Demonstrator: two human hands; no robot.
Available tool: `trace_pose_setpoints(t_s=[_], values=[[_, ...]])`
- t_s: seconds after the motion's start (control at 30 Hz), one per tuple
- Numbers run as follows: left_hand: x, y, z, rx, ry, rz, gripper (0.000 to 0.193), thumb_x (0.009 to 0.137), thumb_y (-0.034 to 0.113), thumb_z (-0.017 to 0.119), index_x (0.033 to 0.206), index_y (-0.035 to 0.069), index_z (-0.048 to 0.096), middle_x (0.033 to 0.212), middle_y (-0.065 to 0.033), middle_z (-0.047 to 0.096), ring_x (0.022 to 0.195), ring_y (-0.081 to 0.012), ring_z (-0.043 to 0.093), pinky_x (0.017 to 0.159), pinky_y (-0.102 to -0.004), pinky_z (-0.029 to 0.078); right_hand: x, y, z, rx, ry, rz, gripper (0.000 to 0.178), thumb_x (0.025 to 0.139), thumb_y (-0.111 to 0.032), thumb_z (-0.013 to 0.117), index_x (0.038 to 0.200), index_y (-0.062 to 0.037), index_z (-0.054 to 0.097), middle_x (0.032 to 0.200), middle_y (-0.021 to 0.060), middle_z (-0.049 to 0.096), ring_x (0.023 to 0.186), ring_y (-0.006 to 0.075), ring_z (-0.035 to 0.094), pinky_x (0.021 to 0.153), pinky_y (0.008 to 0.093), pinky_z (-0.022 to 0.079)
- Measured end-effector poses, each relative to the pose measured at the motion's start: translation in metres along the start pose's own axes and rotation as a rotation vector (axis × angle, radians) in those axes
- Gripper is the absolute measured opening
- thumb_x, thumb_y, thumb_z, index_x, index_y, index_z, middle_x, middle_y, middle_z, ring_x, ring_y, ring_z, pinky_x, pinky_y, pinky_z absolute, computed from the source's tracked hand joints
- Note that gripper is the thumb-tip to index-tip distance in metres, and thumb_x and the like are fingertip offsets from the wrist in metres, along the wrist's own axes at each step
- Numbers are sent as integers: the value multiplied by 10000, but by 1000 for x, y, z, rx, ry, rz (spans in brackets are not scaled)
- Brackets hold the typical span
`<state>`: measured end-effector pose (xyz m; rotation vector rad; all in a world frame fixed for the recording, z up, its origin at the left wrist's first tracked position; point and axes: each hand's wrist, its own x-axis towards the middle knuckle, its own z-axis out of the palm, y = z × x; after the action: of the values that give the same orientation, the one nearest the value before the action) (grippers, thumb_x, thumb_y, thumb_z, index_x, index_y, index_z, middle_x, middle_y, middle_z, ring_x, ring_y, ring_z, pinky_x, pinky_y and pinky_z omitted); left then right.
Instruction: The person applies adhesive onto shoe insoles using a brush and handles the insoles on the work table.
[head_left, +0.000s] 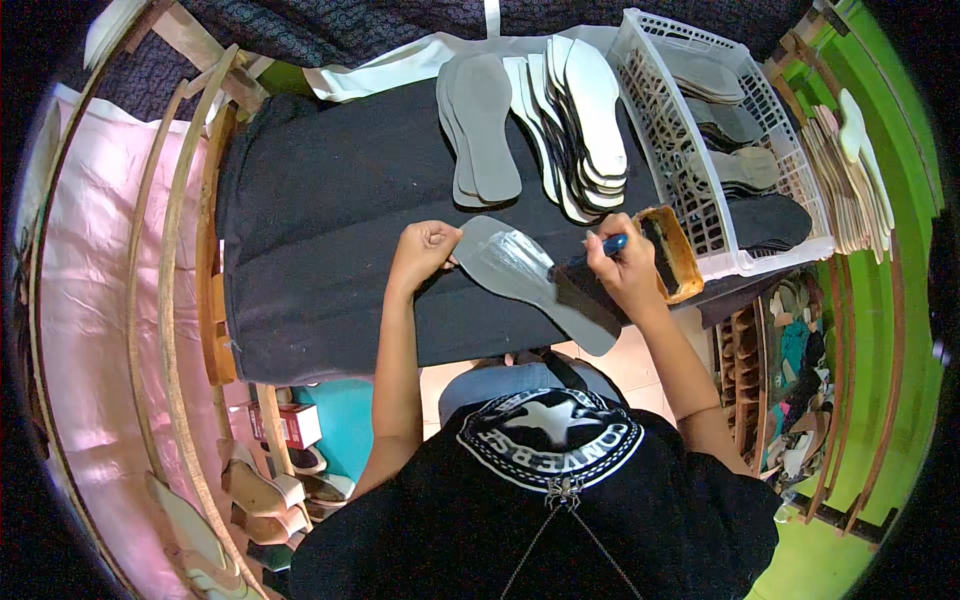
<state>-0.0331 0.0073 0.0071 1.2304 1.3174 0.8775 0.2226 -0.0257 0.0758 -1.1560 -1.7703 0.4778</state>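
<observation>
A grey shoe insole (490, 270) lies slanted on the dark cloth in front of me, with a wet, shiny coating over part of its wider end. My left hand (427, 252) is closed, pinching the edge of that wider end. In my right hand (622, 268) is a brush (614, 244) with a blue handle, held over the insole's narrower half; its bristles are hard to make out against the shadow. Just right of this hand stands an open tan container (689, 284) with a dark inside.
Beyond the insole lie a stack of grey insoles (480, 130) and a fanned pile of white insoles (593, 105). A white plastic crate (715, 255) holding more insoles borders the right side. Sole-shaped pieces (840, 185) stand by the green wall. Shoes (262, 490) sit on a lower-left rack.
</observation>
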Motion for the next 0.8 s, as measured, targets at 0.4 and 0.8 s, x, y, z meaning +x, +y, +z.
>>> trace_pose_setpoints(t_s=[0.4,0.8], values=[[4,-1,1,-45,-22,-15,191,755,156,558,732,-34,555,562,-48,554,457,-70,506,413,-179,396,1,11,26,122,31,-95,157,689,-111,593,689,-33,457,599,90,504,501,199,517,482,266,410],[5,1,0,-53,-47,-5,193,751,153,558,722,-38,554,572,-49,553,470,-74,512,412,-175,395,19,-8,20,125,101,59,189,708,-131,595,690,-25,440,538,86,458,444,171,435,424,250,365]])
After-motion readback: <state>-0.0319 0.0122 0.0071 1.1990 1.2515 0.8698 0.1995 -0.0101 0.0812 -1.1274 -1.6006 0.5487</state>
